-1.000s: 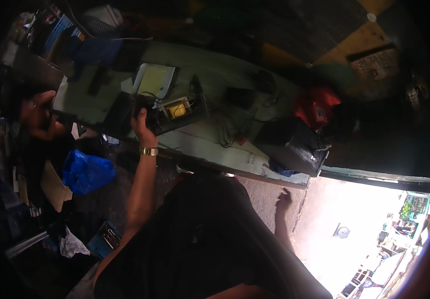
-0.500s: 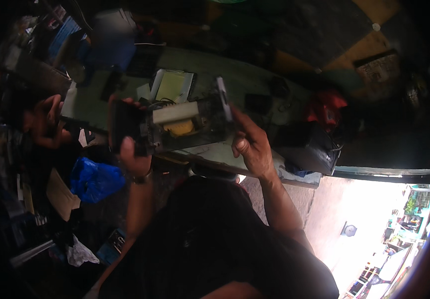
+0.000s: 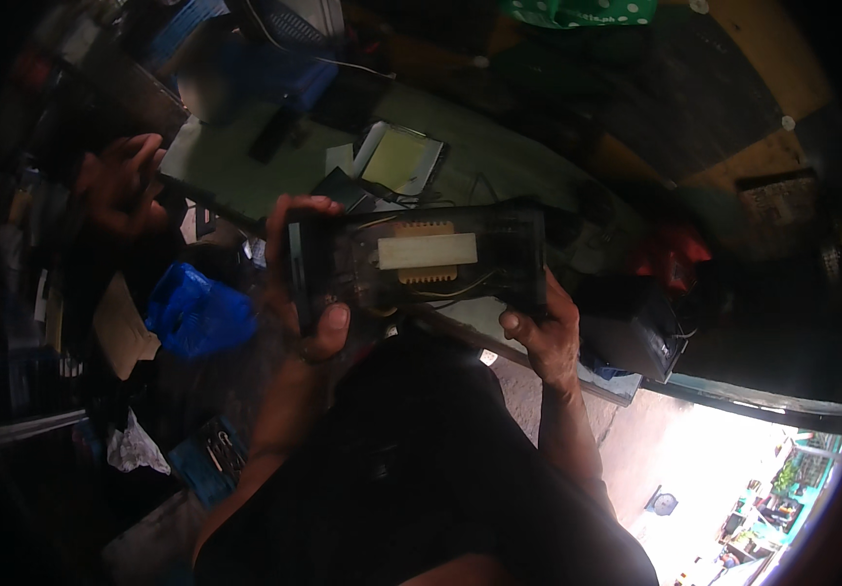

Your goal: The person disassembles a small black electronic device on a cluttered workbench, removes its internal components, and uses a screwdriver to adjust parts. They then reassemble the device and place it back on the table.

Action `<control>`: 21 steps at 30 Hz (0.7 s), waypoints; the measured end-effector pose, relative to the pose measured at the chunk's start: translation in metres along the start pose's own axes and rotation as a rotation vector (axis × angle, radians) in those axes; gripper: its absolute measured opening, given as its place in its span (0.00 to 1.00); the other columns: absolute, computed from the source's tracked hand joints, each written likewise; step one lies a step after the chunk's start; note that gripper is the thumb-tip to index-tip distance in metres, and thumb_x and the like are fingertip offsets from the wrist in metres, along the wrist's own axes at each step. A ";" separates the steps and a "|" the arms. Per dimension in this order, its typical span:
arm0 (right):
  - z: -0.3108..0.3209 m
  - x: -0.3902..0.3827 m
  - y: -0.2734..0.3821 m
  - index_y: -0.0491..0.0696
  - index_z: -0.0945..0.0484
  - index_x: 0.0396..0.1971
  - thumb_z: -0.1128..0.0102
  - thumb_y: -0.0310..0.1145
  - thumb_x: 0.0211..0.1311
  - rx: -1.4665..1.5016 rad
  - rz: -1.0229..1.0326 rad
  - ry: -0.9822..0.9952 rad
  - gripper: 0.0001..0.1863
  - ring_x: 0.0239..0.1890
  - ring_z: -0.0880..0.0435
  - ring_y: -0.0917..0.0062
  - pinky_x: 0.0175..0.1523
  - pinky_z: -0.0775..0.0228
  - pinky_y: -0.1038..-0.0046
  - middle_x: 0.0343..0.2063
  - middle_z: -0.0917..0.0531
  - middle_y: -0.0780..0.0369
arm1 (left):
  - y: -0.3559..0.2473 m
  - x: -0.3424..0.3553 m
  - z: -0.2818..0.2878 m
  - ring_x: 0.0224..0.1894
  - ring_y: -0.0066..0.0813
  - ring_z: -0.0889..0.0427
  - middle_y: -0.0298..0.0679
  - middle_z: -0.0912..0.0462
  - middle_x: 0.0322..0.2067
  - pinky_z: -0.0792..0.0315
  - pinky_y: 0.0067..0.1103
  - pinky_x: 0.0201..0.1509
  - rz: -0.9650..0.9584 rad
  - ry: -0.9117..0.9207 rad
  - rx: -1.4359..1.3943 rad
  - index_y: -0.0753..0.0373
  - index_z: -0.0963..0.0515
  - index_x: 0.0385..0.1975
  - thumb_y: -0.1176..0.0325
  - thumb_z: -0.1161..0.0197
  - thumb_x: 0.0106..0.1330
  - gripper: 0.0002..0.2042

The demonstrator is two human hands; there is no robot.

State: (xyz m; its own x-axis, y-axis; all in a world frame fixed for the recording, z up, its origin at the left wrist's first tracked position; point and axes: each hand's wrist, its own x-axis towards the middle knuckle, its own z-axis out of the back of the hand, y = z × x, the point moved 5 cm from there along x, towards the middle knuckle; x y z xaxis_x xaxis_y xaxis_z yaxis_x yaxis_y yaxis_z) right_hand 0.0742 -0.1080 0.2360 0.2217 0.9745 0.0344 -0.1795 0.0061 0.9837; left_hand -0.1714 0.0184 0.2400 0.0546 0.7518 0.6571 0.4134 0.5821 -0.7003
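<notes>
Head view, left hand [image 3: 306, 293] and right hand [image 3: 544, 332] clamped on black chassis [image 3: 419, 262] ends, seemingly above cluttered bench [image 3: 245, 181] edge

The open black case [image 3: 419, 262] looks like matt metal or plastic; inside it a transformer [image 3: 428, 252] shows coppery laminations under a pale, papery band. Left of the case lies a glossy blue plastic bag [image 3: 196, 313]. Behind it, the workbench [image 3: 245, 181] looks dull, worn green.
</notes>
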 end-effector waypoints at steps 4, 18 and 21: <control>0.000 -0.001 0.008 0.40 0.19 0.59 0.23 0.38 0.52 -0.121 0.058 -0.034 0.34 0.63 0.21 0.60 0.62 0.26 0.65 0.64 0.24 0.47 | 0.003 -0.002 -0.004 0.63 0.41 0.28 0.54 0.31 0.61 0.35 0.37 0.70 0.058 -0.067 -0.048 0.73 0.48 0.75 0.50 0.33 0.58 0.50; -0.001 -0.005 0.048 0.48 0.22 0.65 0.22 0.30 0.50 -0.463 0.132 -0.062 0.38 0.30 0.16 0.79 0.31 0.22 0.77 0.58 0.20 0.51 | 0.032 -0.018 -0.005 0.62 0.41 0.27 0.53 0.30 0.61 0.32 0.36 0.70 0.301 -0.252 -0.445 0.73 0.47 0.75 0.59 0.43 0.60 0.43; -0.004 -0.004 0.053 0.49 0.24 0.66 0.20 0.32 0.50 -0.465 0.135 -0.066 0.40 0.27 0.17 0.79 0.31 0.22 0.77 0.57 0.20 0.51 | 0.038 -0.020 -0.006 0.61 0.40 0.26 0.52 0.27 0.59 0.32 0.35 0.70 0.347 -0.271 -0.442 0.72 0.45 0.74 0.56 0.46 0.62 0.41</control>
State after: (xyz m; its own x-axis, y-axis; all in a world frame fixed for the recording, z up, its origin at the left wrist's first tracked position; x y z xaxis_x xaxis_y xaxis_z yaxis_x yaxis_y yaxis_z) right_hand 0.0601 -0.1103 0.2872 0.2241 0.9573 0.1824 -0.6164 -0.0058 0.7874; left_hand -0.1515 0.0231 0.2021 0.0441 0.9599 0.2770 0.7531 0.1502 -0.6406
